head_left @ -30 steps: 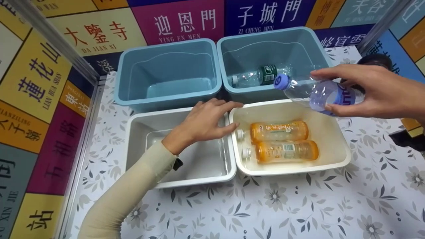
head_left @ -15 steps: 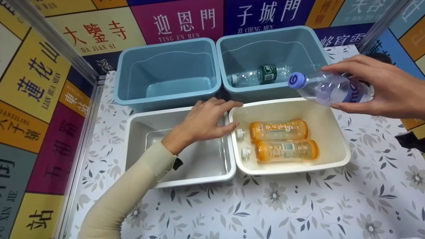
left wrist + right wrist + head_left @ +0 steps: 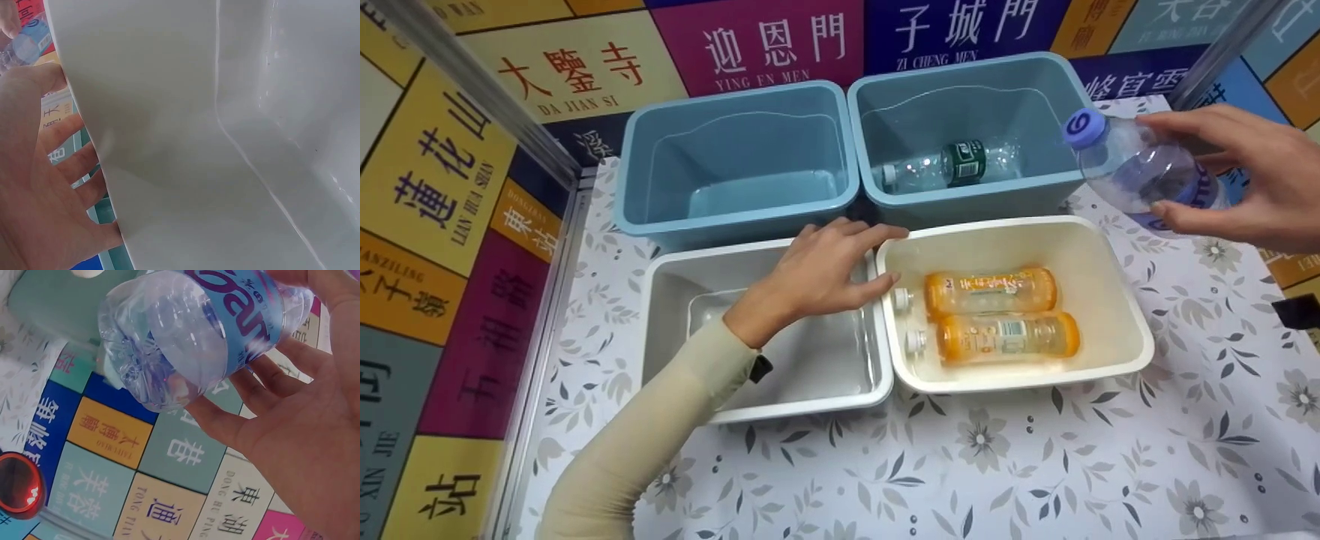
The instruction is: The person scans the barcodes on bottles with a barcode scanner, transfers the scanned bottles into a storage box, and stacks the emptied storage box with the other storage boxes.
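My right hand (image 3: pixel 1271 180) grips a clear plastic bottle (image 3: pixel 1140 165) with a purple cap, tilted in the air right of the bins. In the right wrist view, the bottle (image 3: pixel 169 332) shows a blue label, and the fingers curl under it. My left hand (image 3: pixel 825 262) lies with spread, relaxed fingers over the adjoining rims of the grey-white bin (image 3: pixel 802 410) and the cream bin (image 3: pixel 1027 385). Seen from the left wrist, its fingertips are right at a bin wall (image 3: pixel 157 140). Two orange bottles (image 3: pixel 994 291) lie side by side in the cream bin.
Behind stand two blue bins; the right blue bin (image 3: pixel 982 193) holds a clear bottle with a green label (image 3: pixel 964 163), the left blue bin (image 3: pixel 735 220) holds nothing visible. Walls with printed signs (image 3: pixel 787 45) enclose the flower-patterned table (image 3: pixel 960 480) at the back and sides.
My right hand has moved right and slightly up with the bottle, away from above the cream bin, and the bottle's cap end tips up more. The left hand has stayed in place.
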A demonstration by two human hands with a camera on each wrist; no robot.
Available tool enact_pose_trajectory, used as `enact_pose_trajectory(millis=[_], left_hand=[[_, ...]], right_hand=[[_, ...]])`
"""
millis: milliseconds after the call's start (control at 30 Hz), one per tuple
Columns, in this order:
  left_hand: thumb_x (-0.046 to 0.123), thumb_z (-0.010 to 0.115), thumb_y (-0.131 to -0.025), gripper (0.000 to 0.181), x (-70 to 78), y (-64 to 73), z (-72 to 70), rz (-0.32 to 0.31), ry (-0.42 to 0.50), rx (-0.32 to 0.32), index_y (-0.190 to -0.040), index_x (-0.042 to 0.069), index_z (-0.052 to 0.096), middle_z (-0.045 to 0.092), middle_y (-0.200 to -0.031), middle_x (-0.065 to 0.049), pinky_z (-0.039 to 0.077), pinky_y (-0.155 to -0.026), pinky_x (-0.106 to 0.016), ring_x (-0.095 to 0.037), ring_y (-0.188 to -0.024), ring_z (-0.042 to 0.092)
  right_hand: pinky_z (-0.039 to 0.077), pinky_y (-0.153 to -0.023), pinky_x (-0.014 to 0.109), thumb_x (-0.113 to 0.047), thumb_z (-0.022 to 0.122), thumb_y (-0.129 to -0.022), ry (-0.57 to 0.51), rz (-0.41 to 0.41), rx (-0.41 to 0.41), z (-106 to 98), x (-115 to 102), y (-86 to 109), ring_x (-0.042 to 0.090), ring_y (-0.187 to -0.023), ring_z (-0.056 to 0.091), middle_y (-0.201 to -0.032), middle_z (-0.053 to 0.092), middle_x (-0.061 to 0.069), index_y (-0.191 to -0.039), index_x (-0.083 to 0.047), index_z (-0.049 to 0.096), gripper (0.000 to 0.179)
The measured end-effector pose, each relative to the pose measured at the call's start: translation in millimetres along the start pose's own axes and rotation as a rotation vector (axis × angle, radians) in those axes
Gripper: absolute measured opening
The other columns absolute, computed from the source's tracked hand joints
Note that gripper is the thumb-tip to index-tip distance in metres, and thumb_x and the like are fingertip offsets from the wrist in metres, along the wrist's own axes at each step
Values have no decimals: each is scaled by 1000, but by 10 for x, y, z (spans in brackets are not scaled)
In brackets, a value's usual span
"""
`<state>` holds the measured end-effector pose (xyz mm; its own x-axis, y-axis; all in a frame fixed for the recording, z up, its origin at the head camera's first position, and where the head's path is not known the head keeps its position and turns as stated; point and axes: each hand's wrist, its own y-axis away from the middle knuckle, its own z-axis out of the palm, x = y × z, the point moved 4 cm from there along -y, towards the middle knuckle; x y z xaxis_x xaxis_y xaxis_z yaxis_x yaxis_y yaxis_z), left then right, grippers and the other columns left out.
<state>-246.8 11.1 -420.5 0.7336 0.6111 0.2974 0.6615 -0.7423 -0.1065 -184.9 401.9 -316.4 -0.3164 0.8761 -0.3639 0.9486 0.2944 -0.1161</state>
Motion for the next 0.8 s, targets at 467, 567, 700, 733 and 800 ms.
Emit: enact_pose_trajectory(millis=[467,567,700,733,800], left_hand=[[63,49,-93,55,9,1,-1,-9,-3,-2,-145,45,47,66,-120,8,44,-74,-40,-12,-107,58],[63,49,-93,55,10,1,2,-8,-1,1,-145,44,47,67,-121,8,44,-74,-40,-12,-106,58],[63,50,-93,55,11,2,3,-12,0,0,-144,45,48,67,-122,9,45,-76,-41,-12,-108,57],[63,50,-93,55,11,2,3,-14,0,-1,-144,45,47,66,-123,9,45,-77,-41,-12,-108,57],[63,50,-93,55,8,1,4,-19,1,-5,-145,45,47,66,-123,9,45,-78,-41,-12,-109,57]], right_hand=[[31,-119,27,-20,64,-97,-148,201,127,-36,587,16,13,-139,42,-158,39,10,-158,-37,24,75],[33,-112,17,-19,62,-98,-212,233,160,-29,711,17,8,-140,42,-159,37,4,-158,-35,26,72],[33,-116,23,-19,56,-101,-283,285,154,-10,861,8,12,-144,40,-161,35,2,-159,-36,23,68],[34,-117,25,-19,55,-102,-289,294,150,-5,890,5,13,-145,39,-161,35,2,-159,-36,22,68],[35,-116,24,-20,56,-101,-290,304,159,1,939,0,14,-144,39,-160,35,2,-159,-36,22,69]])
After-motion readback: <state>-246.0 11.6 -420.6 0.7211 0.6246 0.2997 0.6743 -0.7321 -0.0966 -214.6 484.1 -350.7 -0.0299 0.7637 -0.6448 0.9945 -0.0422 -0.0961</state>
